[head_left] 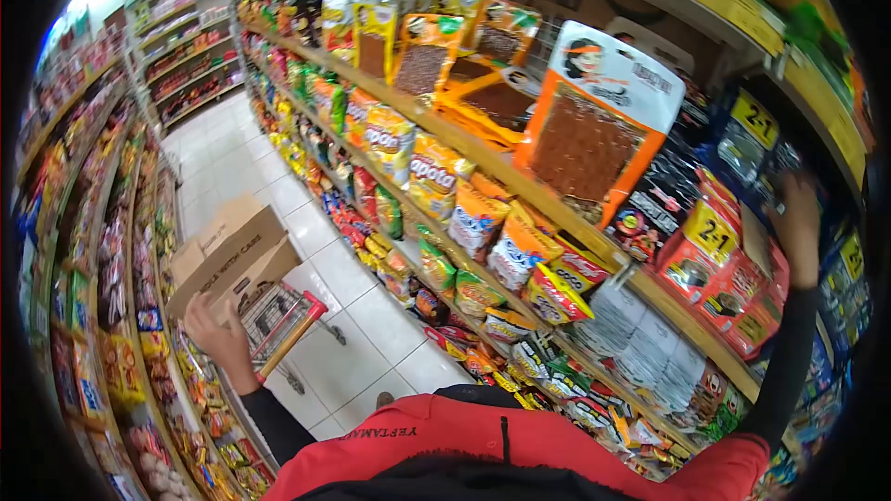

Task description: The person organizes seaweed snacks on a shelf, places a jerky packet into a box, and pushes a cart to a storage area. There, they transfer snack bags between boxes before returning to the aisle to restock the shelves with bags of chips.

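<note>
My left hand [215, 339] is held out at the lower left with its fingers apart and nothing in them. It overlaps a cardboard box [243, 255] printed with handling words, which sits at a wire shopping cart [269, 311] with a red-ended handle [290, 339]. On the far side, my right hand [796, 213] reaches up to the shelf, smeared by motion. Around it are dark blue packs [742, 144] marked "2-1" and red packs [710, 264] with the same yellow mark. Whether its fingers hold a pack I cannot tell.
A large orange-and-white pouch [594, 121] stands at the front of the wooden shelf edge [483, 144]. Bagged snacks [436, 176] fill the tiers below. White floor tiles [348, 264] run along the aisle, with another stocked shelf [111, 250] on the left and racks [190, 60] at the end.
</note>
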The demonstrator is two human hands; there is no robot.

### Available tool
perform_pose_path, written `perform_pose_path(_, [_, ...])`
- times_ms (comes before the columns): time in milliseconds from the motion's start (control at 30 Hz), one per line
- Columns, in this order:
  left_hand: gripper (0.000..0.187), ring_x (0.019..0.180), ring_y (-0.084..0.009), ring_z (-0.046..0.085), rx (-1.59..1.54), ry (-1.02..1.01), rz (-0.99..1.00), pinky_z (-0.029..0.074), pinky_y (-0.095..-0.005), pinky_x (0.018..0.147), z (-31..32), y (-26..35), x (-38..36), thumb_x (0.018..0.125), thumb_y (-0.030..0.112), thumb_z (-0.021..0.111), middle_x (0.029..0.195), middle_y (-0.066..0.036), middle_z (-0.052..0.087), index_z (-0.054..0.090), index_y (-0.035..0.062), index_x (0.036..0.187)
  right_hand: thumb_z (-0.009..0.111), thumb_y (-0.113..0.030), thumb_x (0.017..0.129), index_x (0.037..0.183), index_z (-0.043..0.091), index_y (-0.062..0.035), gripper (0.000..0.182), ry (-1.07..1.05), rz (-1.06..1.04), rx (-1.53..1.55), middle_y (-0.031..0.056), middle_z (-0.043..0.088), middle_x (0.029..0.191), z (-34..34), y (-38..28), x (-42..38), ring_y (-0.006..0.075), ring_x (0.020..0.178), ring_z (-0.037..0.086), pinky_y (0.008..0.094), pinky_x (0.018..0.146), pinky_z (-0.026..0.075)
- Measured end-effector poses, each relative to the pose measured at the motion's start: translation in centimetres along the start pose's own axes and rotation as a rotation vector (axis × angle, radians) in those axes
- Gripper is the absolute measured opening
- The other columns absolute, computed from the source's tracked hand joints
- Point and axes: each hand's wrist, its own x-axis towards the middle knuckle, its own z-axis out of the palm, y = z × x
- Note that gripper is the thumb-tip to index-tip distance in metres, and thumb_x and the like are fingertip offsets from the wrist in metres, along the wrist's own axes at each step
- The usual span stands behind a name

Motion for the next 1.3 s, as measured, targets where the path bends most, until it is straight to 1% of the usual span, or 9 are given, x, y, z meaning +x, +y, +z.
perform_pose_path(233, [0.072,0.126,-0.0353,0.035,0.836,-0.325,-0.674,0.033,-0.0450,0.100,-2.4,-20.4,-5.6,0.079,0.040,0.063,0.133,-0.021,0.041,0.035,0.0022,0.134,0.061,-0.012,0.082,0.113,0.048,0.0029,0.036,0.144,-0.032,0.419,0.0154,0.051,0.117,-6.6,-7.3,-11.4,0.0263,0.111,0.049,0.0353,0.095,0.036])
perform_pose_path(367, [0.071,0.128,-0.0347,0.033,0.055,-0.761,-0.578,0.029,-0.0394,0.104,3.2,-33.0,-12.6,0.084,0.038,0.055,0.138,-0.022,0.035,0.027,-0.0009,0.138,0.061,-0.027,0.080,0.108,0.051,0.0040,0.042,0.058,0.020,1.003,0.0145,0.053,0.108,-4.6,-16.9,-16.6,0.0227,0.106,0.052,0.0333,0.094,0.036])
perform_pose_path(400, [0.071,0.128,-0.0347,0.033,0.077,-0.760,-0.585,0.029,-0.0394,0.104,3.1,-33.1,-12.9,0.084,0.038,0.055,0.138,-0.022,0.035,0.027,-0.0009,0.138,0.062,-0.031,0.079,0.105,0.052,0.0034,0.044,-0.064,0.031,1.090,0.0137,0.054,0.106,-4.1,-20.1,-16.6,0.0215,0.104,0.053,0.0327,0.092,0.038])
perform_pose_path(500, [0.063,0.126,-0.0262,0.038,-1.349,-0.395,-0.822,0.026,-0.0349,0.105,4.4,-28.2,-12.4,0.082,0.021,0.049,0.137,-0.013,0.038,0.029,0.0003,0.138,0.064,-0.030,0.077,0.097,0.055,0.0019,0.038,-0.361,-0.003,1.272,0.0101,0.058,0.097,-0.5,-29.0,-15.9,0.0191,0.095,0.057,0.0310,0.085,0.043])
perform_pose_path(567, [0.058,0.125,-0.0262,0.039,-1.400,-0.105,-0.999,0.027,-0.0353,0.104,1.9,-22.3,-8.5,0.079,0.010,0.047,0.135,-0.012,0.040,0.034,0.0017,0.135,0.067,-0.023,0.075,0.095,0.057,0.0004,0.033,-0.484,-0.076,1.283,0.0073,0.061,0.092,0.9,-36.0,-14.8,0.0176,0.089,0.059,0.0295,0.082,0.045])
perform_pose_path(700, [0.047,0.119,-0.0385,0.041,-0.326,-0.400,-0.363,0.031,-0.0396,0.101,2.3,-18.1,-6.1,0.070,-0.012,0.043,0.123,-0.024,0.045,0.053,0.0018,0.114,0.071,-0.016,0.072,0.095,0.059,-0.0013,0.030,-0.768,-0.313,1.373,0.0066,0.064,0.090,4.4,-47.8,-14.1,0.0163,0.085,0.061,0.0284,0.079,0.046])
perform_pose_path(1033, [0.036,0.115,-0.0411,0.044,-0.531,-0.362,-0.441,0.036,-0.0413,0.096,9.6,-22.0,0.0,0.071,-0.007,0.051,0.121,-0.026,0.045,0.056,0.0009,0.106,0.070,-0.016,0.077,0.094,0.058,0.0003,0.027,-1.270,-0.596,1.371,0.0087,0.064,0.089,15.4,-71.0,-15.8,0.0178,0.086,0.062,0.0293,0.074,0.048])
perform_pose_path(1167, [0.037,0.109,-0.0356,0.050,-0.580,-0.486,-0.408,0.039,-0.0385,0.093,15.4,-26.0,5.0,0.070,-0.005,0.055,0.117,-0.021,0.051,0.057,0.0014,0.107,0.070,-0.011,0.076,0.095,0.056,0.0006,0.026,-1.088,-0.716,1.328,0.0065,0.061,0.087,24.3,-79.9,-16.0,0.0145,0.081,0.059,0.0276,0.072,0.048])
perform_pose_path(1300, [0.049,0.100,-0.0233,0.057,-0.834,-0.562,-0.520,0.040,-0.0323,0.091,23.2,-30.7,10.9,0.064,-0.015,0.041,0.102,-0.014,0.062,0.064,0.0029,0.104,0.071,-0.022,0.074,0.106,0.055,-0.0017,0.041,-0.950,-0.860,1.083,0.0153,0.060,0.102,30.4,-89.8,-13.0,0.0333,0.094,0.058,0.0391,0.084,0.045])
